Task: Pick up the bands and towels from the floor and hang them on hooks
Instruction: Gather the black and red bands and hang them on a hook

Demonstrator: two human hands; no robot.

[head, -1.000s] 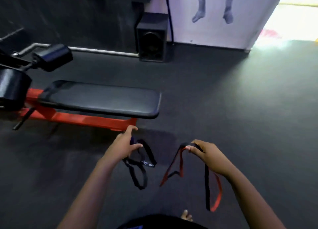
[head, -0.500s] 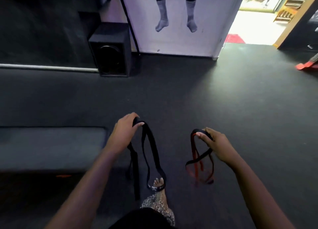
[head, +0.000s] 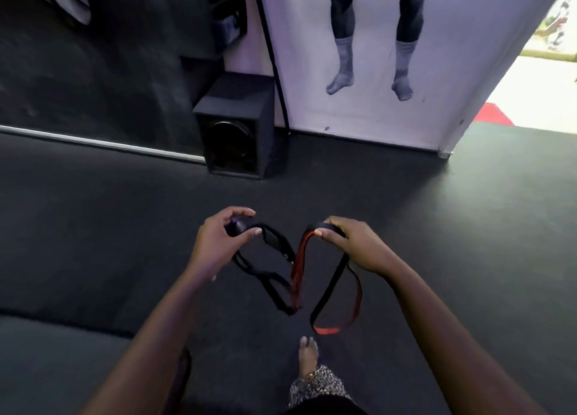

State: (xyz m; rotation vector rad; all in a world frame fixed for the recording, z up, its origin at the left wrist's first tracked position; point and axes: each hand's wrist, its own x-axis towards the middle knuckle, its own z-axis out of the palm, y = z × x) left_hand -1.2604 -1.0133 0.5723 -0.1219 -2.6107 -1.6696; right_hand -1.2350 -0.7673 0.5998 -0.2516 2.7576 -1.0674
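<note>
My left hand (head: 218, 240) grips the top of a black band (head: 271, 280) that hangs in loose loops below it. My right hand (head: 352, 243) pinches a black and red band (head: 335, 293), whose long loop dangles down to a red end near my bare foot (head: 307, 357). Both bands hang above the dark floor, and their lower loops cross or touch between my hands. No hooks or towels are clearly in view.
A black speaker box (head: 237, 130) stands on the floor against the wall ahead. A white banner (head: 374, 109) showing printed legs leans to its right. A bright doorway (head: 537, 93) opens at the far right. A dark bench pad (head: 56, 361) lies at lower left.
My view has turned right and lifted, so the bench slid out to the lower left. Both hands have come closer together and the bands swing against each other.
</note>
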